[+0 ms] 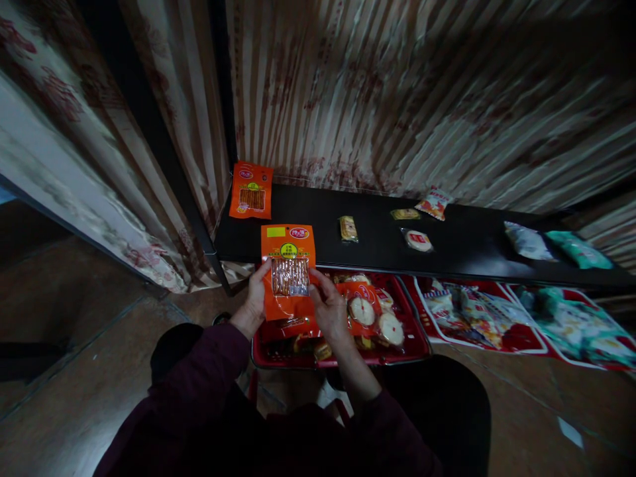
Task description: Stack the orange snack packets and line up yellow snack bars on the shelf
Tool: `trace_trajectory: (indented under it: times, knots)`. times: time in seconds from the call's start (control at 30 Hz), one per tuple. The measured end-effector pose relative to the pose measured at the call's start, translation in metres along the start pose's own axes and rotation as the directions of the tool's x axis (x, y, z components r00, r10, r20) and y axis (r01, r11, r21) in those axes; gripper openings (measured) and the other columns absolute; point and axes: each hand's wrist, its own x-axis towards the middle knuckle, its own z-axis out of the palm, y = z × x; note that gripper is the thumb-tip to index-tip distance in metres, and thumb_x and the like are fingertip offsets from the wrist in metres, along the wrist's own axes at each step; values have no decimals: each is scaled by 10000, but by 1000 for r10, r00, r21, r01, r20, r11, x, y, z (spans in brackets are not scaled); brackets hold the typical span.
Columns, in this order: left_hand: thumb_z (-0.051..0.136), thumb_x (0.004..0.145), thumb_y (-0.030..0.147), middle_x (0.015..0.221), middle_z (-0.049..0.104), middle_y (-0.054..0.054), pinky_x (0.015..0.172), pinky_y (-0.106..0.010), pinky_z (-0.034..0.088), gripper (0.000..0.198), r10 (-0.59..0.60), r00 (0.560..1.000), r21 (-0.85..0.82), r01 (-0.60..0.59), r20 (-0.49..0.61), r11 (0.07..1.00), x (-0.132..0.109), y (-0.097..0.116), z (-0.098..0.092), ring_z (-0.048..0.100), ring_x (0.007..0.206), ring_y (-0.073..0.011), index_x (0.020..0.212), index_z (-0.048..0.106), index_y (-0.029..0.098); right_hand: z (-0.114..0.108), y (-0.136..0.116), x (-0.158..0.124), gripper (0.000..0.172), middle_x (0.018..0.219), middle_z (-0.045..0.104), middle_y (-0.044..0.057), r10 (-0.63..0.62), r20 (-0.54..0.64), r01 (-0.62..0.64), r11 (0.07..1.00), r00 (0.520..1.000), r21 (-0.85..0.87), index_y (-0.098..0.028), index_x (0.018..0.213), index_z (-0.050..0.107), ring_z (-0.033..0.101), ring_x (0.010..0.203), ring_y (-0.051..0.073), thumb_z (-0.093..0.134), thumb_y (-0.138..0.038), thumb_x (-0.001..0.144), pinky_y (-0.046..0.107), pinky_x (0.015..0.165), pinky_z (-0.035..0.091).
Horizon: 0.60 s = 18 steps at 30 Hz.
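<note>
An orange snack packet (289,268) with a clear window is held upright in front of me by both hands. My left hand (254,298) grips its left edge and my right hand (328,306) grips its right edge. Below them stands a red basket (415,344) with several round cakes and orange packets in it. A second orange packet (251,191) of the same kind lies at the left end of the black shelf (377,255).
On the black shelf lie small packets: a yellow one (348,228), a round cake (418,240), a red and white bag (434,201), a white bag (527,241) and a green bag (579,250). More red baskets (527,338) stand to the right. Striped curtains hang behind.
</note>
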Motion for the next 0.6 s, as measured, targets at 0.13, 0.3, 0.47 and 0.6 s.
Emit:
trace_trajectory:
  times: [0.13, 0.3, 0.47, 0.6]
  knots:
    - [548, 814, 389, 966, 711, -131, 855, -467, 504, 447, 8, 1000, 32, -8, 7, 999, -2, 3, 1, 681, 851, -282, 1154, 594, 102, 0, 4, 1, 369, 1162, 642, 101, 81, -20, -79, 991, 997, 105, -184, 1181, 592, 619, 982, 200, 518, -300, 838, 420, 909, 494]
    - [549, 816, 374, 977, 711, -138, 881, -475, 489, 436, -59, 998, 40, 58, 2, 997, 1, 3, -2, 676, 887, -291, 1144, 603, 92, -4, -1, 3, 323, 1129, 646, 98, 7, -95, -4, 999, 995, 32, -188, 1121, 625, 607, 987, 198, 500, -260, 831, 408, 891, 497]
    - [546, 822, 357, 973, 712, -137, 897, -483, 477, 407, -53, 998, 38, 52, 22, 998, 3, 0, -3, 670, 912, -296, 1127, 611, 96, -10, -10, 3, 346, 1144, 613, 112, -110, -69, 97, 981, 992, -169, -194, 1128, 635, 580, 1065, 206, 430, -197, 850, 411, 930, 480]
    - [520, 839, 359, 981, 710, -139, 897, -483, 476, 416, -55, 998, 43, 54, 28, 998, 0, -2, -1, 667, 923, -299, 1150, 599, 95, -10, -13, 2, 363, 1287, 543, 127, -168, -56, 142, 938, 984, -317, -176, 1134, 641, 515, 1177, 237, 412, -164, 852, 458, 1000, 431]
